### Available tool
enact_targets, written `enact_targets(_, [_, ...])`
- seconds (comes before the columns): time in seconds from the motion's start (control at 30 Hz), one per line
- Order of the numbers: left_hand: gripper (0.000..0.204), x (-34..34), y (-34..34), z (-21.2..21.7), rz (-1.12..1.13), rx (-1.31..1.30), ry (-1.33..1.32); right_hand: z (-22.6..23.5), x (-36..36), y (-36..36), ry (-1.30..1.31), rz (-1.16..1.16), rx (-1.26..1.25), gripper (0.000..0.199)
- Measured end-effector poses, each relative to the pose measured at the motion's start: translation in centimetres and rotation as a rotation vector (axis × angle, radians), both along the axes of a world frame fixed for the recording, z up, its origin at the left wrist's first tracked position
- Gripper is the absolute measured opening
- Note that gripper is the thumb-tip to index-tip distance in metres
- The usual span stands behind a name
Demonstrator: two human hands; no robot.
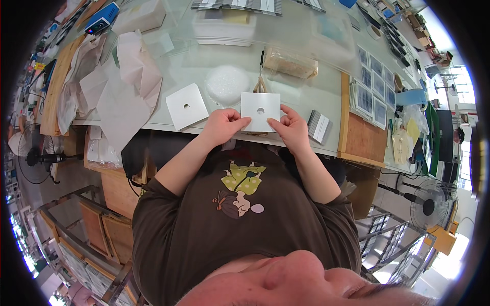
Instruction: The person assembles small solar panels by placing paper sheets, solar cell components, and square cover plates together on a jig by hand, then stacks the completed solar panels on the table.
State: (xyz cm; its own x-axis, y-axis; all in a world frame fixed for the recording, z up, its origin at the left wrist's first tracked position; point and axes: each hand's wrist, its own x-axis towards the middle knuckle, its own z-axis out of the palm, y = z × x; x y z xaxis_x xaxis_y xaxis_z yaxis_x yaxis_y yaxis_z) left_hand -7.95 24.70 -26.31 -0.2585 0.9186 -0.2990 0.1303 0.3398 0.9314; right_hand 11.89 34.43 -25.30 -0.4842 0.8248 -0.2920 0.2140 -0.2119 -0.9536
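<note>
Between my two hands I hold a square white card (pixel 250 102) with a small round hole in its middle, over the table's near edge. My left hand (pixel 224 125) pinches its lower left corner, thumb on top. At the lower right corner my right hand (pixel 291 127) grips it the same way. A second white square piece (pixel 179 113) with a dark central hole lies to the left on the table. Behind the card lie tweezers (pixel 260 84), partly hidden by it. A round white foam-like pad (pixel 227 84) sits just beyond my left hand.
A plastic-wrapped tan block (pixel 291 63) lies farther back. Right of my hand is a small stack of striped grey-and-white pieces (pixel 319 127). Crumpled white paper (pixel 125 104) hangs over the left table edge. Framed panels (pixel 375 81) lie at right; fans (pixel 430 206) stand on both sides.
</note>
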Motion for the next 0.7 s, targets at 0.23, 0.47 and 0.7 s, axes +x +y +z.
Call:
enact_targets(0.23, [0.027, -0.2, -0.2, -0.8, -0.012, -0.042, -0.022, -0.4, 0.0, -0.2, 0.026, 0.002, -0.019, 0.058])
enact_targets(0.47, [0.034, -0.2, -0.3, -1.5, -0.017, -0.037, -0.019, -0.5, 0.0, -0.2, -0.041, 0.019, 0.047, 0.059])
enact_targets(0.7, [0.029, 0.2, -0.2, 0.3, -0.034, -0.091, 0.168, -0.3, 0.2, -0.4, -0.213, 0.050, 0.174, 0.063])
